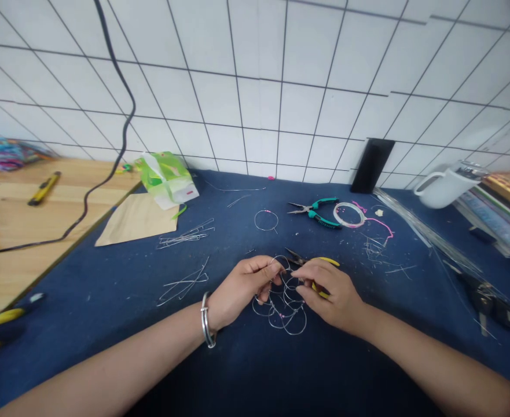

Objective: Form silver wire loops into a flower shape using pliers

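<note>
My left hand [242, 288], with a metal bangle at the wrist, pinches the upper left part of a cluster of joined wire rings [282, 307] that lies on the blue cloth [120, 295]. My right hand [329, 291] is closed round yellow-handled pliers [309, 263], whose dark jaws point left at the top of the wire rings. Both hands meet over the rings at the middle of the cloth.
Teal-handled pliers [318, 211] and a coil of clear cord [349, 214] lie farther back, with a single wire ring [266, 220]. Bundles of straight wire [186, 236] lie left. A white jug [446, 184] stands right, a green packet [165, 177] back left, a yellow knife [44, 188] on wood.
</note>
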{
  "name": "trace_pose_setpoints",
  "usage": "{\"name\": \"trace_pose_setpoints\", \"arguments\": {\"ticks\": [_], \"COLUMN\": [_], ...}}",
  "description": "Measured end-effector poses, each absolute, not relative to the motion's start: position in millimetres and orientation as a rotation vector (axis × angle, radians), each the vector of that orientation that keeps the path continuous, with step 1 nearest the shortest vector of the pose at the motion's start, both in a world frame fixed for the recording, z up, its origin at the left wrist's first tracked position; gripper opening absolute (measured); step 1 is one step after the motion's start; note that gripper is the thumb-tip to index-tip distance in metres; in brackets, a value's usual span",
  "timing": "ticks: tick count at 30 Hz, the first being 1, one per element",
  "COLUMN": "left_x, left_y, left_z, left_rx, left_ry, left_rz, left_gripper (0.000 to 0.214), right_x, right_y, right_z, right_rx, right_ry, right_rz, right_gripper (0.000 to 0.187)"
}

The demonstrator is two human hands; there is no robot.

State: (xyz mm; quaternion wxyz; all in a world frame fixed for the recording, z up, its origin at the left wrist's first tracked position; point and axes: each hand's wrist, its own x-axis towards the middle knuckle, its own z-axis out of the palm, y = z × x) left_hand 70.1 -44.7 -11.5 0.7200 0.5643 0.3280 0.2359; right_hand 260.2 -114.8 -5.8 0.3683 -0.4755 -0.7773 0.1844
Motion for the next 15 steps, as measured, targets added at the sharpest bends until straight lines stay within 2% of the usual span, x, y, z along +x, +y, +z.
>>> {"name": "trace_pose_setpoints", "arguments": {"ticks": [10, 15], "left_x": [69.4, 69.8], "left_y": [-42.5, -43.3], "left_z": [-15.5, -15.3], "left_rx": [1.229, 1.224], "left_ry": [0.727, 0.736], "left_rz": [0.523, 0.564], "left_gripper": [0.016, 0.013], "right_x": [257.3, 256.6], "right_y": [-118.7, -119.6], "right_z": [-4.5, -3.7], "right_rx": [-1.252, -1.300], "right_ry": [-1.814, -1.725], "right_rz": [0.756, 0.887], "right_gripper": [0.039, 0.039]}}
